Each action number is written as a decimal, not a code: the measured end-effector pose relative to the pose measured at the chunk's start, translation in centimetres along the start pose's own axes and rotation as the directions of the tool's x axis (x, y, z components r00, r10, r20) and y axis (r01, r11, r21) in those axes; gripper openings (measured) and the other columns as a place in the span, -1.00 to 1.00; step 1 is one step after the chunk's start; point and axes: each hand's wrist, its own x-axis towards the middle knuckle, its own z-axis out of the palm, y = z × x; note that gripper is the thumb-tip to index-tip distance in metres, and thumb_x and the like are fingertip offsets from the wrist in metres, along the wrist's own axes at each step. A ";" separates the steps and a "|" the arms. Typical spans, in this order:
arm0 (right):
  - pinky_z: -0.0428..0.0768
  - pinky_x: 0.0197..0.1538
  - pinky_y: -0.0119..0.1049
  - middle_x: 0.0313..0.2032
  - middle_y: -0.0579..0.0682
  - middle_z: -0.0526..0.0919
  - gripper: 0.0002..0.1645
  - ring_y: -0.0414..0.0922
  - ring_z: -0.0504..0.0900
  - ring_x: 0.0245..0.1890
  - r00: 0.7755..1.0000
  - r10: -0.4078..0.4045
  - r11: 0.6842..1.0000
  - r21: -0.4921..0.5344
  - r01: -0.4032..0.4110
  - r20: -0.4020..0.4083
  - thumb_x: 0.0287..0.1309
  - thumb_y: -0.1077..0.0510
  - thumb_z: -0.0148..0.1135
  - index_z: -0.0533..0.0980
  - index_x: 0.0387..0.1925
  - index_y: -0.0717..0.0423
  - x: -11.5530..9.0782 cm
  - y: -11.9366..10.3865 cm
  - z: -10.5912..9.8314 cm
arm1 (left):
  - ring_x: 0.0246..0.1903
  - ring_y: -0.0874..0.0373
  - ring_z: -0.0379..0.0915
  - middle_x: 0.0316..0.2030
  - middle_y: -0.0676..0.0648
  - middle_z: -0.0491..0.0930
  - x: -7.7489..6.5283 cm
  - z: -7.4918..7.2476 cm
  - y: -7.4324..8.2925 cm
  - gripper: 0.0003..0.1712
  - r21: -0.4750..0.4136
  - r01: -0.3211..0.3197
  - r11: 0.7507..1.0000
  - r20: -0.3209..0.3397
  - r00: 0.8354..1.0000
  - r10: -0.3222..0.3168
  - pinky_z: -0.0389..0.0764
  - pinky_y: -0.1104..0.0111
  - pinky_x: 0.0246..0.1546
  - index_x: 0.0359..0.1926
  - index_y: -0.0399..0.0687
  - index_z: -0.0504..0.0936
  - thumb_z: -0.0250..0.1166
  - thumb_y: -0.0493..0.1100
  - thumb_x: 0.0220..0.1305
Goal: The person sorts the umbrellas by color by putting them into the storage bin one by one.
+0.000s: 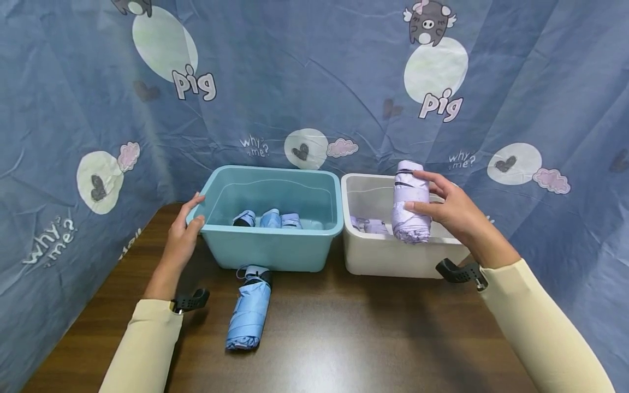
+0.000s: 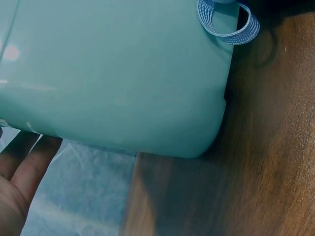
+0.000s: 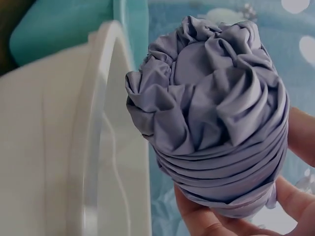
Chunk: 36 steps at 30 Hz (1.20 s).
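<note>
My right hand (image 1: 454, 213) grips a folded lavender umbrella (image 1: 411, 210), held upright over the front rim of the white bin (image 1: 408, 256). In the right wrist view, the gathered fabric end of that umbrella (image 3: 211, 108) faces the camera, with fingers and thumb around its sides. On the left, my left hand (image 1: 179, 237) holds the left rim of the teal bin (image 1: 267, 248). The left wrist view shows fingertips at that bin's wall (image 2: 118, 78). A folded blue umbrella (image 1: 249, 311) lies on the table in front of the teal bin.
Several blue umbrellas (image 1: 270, 219) lie inside the teal bin. Lavender umbrellas (image 1: 369, 225), partly hidden by the wall, lie in the white bin. Both bins stand side by side on the brown table (image 1: 344, 338). A blue patterned cloth (image 1: 304, 82) hangs behind them.
</note>
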 end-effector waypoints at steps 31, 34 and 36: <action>0.52 -0.09 -0.31 0.27 0.36 0.26 -0.04 0.11 0.42 0.03 0.999 0.041 0.990 -0.132 -0.043 -0.018 0.03 0.19 0.44 0.18 0.44 0.04 5.9 7.1 0.4 | 0.43 -0.05 -0.08 0.49 0.04 0.00 1.0 -0.2 -4.7 -0.43 0.035 0.014 0.999 -0.017 1.000 -0.013 0.09 -0.04 0.29 0.45 0.05 0.20 -0.07 -0.12 0.46; 0.46 0.02 -0.20 0.31 0.34 0.26 -0.03 0.15 0.40 0.10 0.997 0.075 0.985 -0.159 -0.073 0.006 0.02 0.16 0.45 0.18 0.43 0.05 6.1 7.6 0.4 | 0.43 -0.05 -0.07 0.49 0.03 0.00 1.1 -0.1 -4.5 -0.44 0.035 0.007 0.999 -0.022 1.000 -0.007 0.10 -0.01 0.28 0.45 0.05 0.20 -0.07 -0.12 0.46; 0.43 0.06 -0.16 0.33 0.32 0.24 -0.02 0.15 0.38 0.13 0.995 0.103 0.979 -0.179 -0.098 0.016 0.01 0.15 0.46 0.18 0.43 0.04 6.2 7.8 0.4 | 0.43 -0.08 -0.08 0.49 0.02 0.00 1.2 0.0 -4.4 -0.44 0.034 0.008 0.999 -0.020 1.000 -0.007 0.09 -0.03 0.28 0.45 0.04 0.19 -0.07 -0.12 0.47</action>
